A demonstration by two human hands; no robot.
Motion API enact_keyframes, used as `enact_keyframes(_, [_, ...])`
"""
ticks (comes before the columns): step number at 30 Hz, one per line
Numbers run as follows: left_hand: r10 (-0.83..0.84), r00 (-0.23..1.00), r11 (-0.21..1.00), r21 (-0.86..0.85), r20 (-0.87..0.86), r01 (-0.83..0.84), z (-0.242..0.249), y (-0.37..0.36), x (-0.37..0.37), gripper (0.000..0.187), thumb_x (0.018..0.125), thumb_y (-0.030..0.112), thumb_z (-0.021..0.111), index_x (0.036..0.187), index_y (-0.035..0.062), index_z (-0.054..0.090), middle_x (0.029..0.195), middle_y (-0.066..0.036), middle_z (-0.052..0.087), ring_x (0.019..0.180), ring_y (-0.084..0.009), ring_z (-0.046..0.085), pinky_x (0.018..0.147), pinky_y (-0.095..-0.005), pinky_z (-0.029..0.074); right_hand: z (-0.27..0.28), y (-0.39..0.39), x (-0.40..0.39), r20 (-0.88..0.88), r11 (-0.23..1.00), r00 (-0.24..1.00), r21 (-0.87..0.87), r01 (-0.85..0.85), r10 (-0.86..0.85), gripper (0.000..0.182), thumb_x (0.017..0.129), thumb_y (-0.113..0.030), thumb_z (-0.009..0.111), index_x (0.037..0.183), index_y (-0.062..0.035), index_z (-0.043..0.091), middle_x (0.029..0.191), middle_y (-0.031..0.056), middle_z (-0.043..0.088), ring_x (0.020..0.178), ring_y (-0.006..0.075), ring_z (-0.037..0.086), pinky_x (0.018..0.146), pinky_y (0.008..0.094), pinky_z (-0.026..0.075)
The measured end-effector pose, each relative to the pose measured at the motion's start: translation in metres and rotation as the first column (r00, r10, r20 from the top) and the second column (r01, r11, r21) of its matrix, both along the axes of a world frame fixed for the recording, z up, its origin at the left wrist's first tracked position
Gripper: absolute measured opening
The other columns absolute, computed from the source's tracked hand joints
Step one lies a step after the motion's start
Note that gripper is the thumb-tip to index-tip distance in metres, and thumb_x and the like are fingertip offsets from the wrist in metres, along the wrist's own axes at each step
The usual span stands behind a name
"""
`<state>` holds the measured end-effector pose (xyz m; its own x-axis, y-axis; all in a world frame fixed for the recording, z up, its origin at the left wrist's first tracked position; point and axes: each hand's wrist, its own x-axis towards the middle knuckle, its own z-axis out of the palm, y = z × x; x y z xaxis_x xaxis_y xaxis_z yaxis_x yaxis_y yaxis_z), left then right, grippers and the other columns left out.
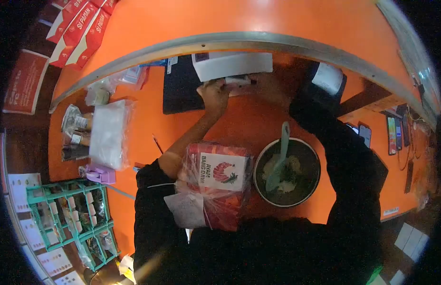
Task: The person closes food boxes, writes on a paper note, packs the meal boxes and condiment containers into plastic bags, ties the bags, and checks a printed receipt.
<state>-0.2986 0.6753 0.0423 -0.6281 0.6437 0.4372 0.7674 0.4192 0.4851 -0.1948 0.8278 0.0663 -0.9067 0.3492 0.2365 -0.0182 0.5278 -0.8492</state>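
My left hand (215, 98) reaches under the metal-edged shelf, its fingers closed on a small white tube-like thing with a dark end (238, 81). I cannot make out its exact kind. My right hand (268, 89) is close to the dark end, dim and blurred, so its fingers do not show clearly. Just behind both hands is a white box (234, 65), beside a flat black panel (180, 88). Nearer my body lies a plastic-wrapped red package (220, 173) with a white label and a paper slip. Right of it, a round bowl (319, 176) holds a pale green spoon (283, 156).
The metal shelf edge (211, 42) arches over my hands. To the left are clear plastic bags (108, 133), a purple tape dispenser (100, 175) and a green rack (71, 213). A black printer with paper (327, 80) and a phone (365, 136) stand at right.
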Motion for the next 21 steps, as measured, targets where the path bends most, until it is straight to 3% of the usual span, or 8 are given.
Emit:
enact_keyframes(1, [-0.050, 0.988, 0.998, -0.049, -0.146, 0.044, -0.004, 0.000, -0.003, 0.015, 0.069, 0.017, 0.064, 0.073, 0.0035, 0.060, 0.070, -0.009, 0.057, 0.065, -0.0244, 0.052, 0.061, -0.0380, 0.034, 0.001, 0.001, 0.001, 0.001, 1.000, 1.000, 0.003, 0.005, -0.005, 0.044, 0.076, -0.036, 0.056, 0.102, -0.0007, 0.050, 0.104, 0.0144, 0.053, 0.099, 0.0266, 0.050, 0.085, 0.0361, 0.039])
enact_keyframes(5, [-0.080, 0.955, 0.994, -0.092, -0.286, 0.056, -0.015, 0.003, -0.014, 0.014, 0.068, 0.017, 0.063, 0.076, 0.0051, 0.060, 0.073, -0.011, 0.057, 0.077, -0.0265, 0.052, 0.069, -0.0399, 0.034, 0.002, -0.008, 0.002, 0.034, 1.000, 0.999, -0.006, -0.023, 0.023, 0.043, 0.076, -0.035, 0.056, 0.101, -0.0010, 0.050, 0.104, 0.0140, 0.054, 0.099, 0.0263, 0.050, 0.085, 0.0360, 0.039])
enact_keyframes(7, [-0.196, 0.962, 0.978, 0.038, -0.190, 0.206, -0.020, 0.003, -0.019, 0.016, 0.067, 0.018, 0.064, 0.075, 0.0048, 0.060, 0.075, -0.012, 0.057, 0.077, -0.0296, 0.053, 0.070, -0.0400, 0.037, 0.001, -0.008, 0.000, 0.051, 0.999, 0.997, -0.010, -0.053, 0.054, 0.042, 0.077, -0.035, 0.056, 0.101, -0.0012, 0.051, 0.104, 0.0139, 0.054, 0.099, 0.0262, 0.050, 0.086, 0.0359, 0.039])
enact_keyframes(14, [-0.110, 0.987, 0.990, 0.074, -0.114, 0.119, -0.015, 0.011, -0.008, 0.014, 0.070, 0.015, 0.061, 0.075, 0.0015, 0.059, 0.064, -0.011, 0.058, 0.062, -0.0290, 0.056, 0.057, -0.0377, 0.043, 0.012, -0.013, 0.005, 0.047, 0.990, 0.994, -0.101, -0.098, 0.103, 0.040, 0.077, -0.035, 0.055, 0.099, -0.0017, 0.052, 0.103, 0.0133, 0.054, 0.099, 0.0259, 0.049, 0.086, 0.0357, 0.038])
enact_keyframes(16, [-0.113, 0.993, 0.972, 0.213, 0.043, 0.101, -0.002, 0.014, 0.003, 0.016, 0.070, 0.016, 0.062, 0.072, 0.0007, 0.058, 0.059, -0.010, 0.057, 0.058, -0.0250, 0.057, 0.055, -0.0355, 0.044, 0.035, -0.016, 0.013, 0.057, 0.989, 0.994, -0.116, -0.091, 0.098, 0.039, 0.077, -0.035, 0.055, 0.099, -0.0018, 0.052, 0.103, 0.0131, 0.054, 0.099, 0.0257, 0.049, 0.086, 0.0357, 0.038])
enact_keyframes(17, [-0.112, 0.993, 0.972, 0.215, 0.047, 0.099, -0.010, 0.015, -0.001, 0.016, 0.070, 0.016, 0.062, 0.072, 0.0007, 0.058, 0.059, -0.010, 0.057, 0.058, -0.0250, 0.057, 0.055, -0.0355, 0.044, 0.041, -0.015, 0.014, 0.096, 0.994, 0.991, -0.067, -0.088, 0.095, 0.039, 0.078, -0.034, 0.055, 0.099, -0.0019, 0.052, 0.103, 0.0130, 0.054, 0.099, 0.0257, 0.049, 0.086, 0.0357, 0.038])
enact_keyframes(19, [-0.075, 0.963, 0.981, 0.193, 0.258, 0.025, -0.019, 0.016, -0.007, 0.021, 0.071, 0.022, 0.064, 0.075, 0.0017, 0.059, 0.063, -0.009, 0.059, 0.061, -0.0227, 0.058, 0.056, -0.0333, 0.044, 0.042, -0.010, 0.013, 0.198, 0.993, 0.978, 0.087, -0.078, 0.060, 0.036, 0.077, -0.033, 0.055, 0.097, -0.0026, 0.054, 0.103, 0.0123, 0.055, 0.099, 0.0252, 0.049, 0.087, 0.0356, 0.037])
enact_keyframes(21, [-0.112, 0.956, 0.976, 0.213, 0.272, 0.054, -0.007, 0.011, -0.001, 0.022, 0.071, 0.023, 0.064, 0.076, 0.0020, 0.060, 0.064, -0.010, 0.059, 0.061, -0.0225, 0.058, 0.056, -0.0326, 0.045, 0.025, 0.002, 0.009, 0.343, 0.979, 0.939, 0.192, -0.063, -0.007, 0.031, 0.077, -0.032, 0.057, 0.093, -0.0048, 0.058, 0.103, 0.0113, 0.055, 0.099, 0.0245, 0.049, 0.088, 0.0352, 0.036])
